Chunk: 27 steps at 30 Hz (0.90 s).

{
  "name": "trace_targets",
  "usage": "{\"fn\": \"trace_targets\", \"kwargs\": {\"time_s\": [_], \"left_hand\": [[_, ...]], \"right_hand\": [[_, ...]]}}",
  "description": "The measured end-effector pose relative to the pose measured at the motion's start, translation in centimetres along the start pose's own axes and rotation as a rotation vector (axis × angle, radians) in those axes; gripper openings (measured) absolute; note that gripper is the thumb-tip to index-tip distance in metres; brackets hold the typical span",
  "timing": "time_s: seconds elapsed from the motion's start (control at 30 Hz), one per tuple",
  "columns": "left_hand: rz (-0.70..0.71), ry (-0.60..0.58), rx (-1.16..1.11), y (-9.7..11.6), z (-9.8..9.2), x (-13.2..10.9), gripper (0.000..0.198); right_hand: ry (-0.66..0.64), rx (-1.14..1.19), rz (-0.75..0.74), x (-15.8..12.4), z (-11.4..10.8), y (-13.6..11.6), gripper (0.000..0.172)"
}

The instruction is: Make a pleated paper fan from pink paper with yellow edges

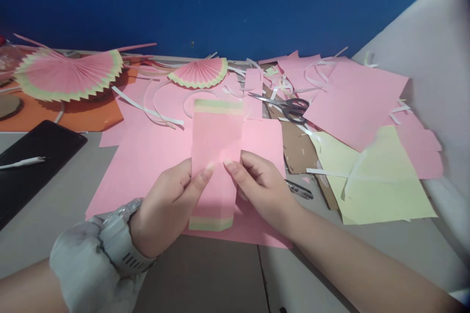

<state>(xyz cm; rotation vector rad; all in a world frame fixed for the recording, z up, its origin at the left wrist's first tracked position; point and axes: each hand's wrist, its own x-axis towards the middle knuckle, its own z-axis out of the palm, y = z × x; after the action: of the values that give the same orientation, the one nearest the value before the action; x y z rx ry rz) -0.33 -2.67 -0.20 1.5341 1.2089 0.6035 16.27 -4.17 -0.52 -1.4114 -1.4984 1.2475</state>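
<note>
A pink paper strip (217, 137) with pale yellow and green bands across both short ends is held upright between my two hands, above larger pink sheets (143, 142). My left hand (176, 195) pinches its left edge, thumb on the front and fingers behind. From the right, my right hand (262, 186) grips the same strip with its thumb near the middle. Both thumb tips nearly meet on the paper. Behind it lie two pleated fans in pink with yellow-green zigzag rims, a large one (71, 73) at the left and a smaller one (200, 73) near the centre.
Black-handled scissors (293, 107) and a cutter (299, 189) lie right of the strip. Farther right are pink sheets (360, 98) and yellow-green paper (389, 186). A black tablet-like object (36, 171) rests at left, near orange paper (99, 112). A blue wall (235, 5) stands behind.
</note>
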Motion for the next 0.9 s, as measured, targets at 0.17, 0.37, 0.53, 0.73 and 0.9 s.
{"fn": "trace_targets", "kwargs": {"time_s": [0.17,0.37,0.53,0.73,0.9], "left_hand": [[0.025,0.009,0.031,-0.05,-0.03,-0.10,0.025],[0.056,0.053,0.015,-0.17,-0.06,-0.05,0.029],[0.049,0.060,0.035,-0.12,0.10,-0.22,0.032],[0.090,0.131,0.079,-0.01,0.18,-0.36,0.033],[0.125,0.137,0.084,-0.09,0.24,-0.24,0.032]], "right_hand": [[0.011,-0.010,0.010,0.10,-0.08,0.03,0.038],[-0.023,-0.044,-0.038,0.15,-0.10,0.01,0.041],[0.014,-0.015,-0.048,-0.11,0.02,0.05,0.041],[-0.151,0.006,0.031,-0.12,-0.06,-0.36,0.036],[-0.157,-0.007,0.051,0.01,-0.13,-0.45,0.038]]}}
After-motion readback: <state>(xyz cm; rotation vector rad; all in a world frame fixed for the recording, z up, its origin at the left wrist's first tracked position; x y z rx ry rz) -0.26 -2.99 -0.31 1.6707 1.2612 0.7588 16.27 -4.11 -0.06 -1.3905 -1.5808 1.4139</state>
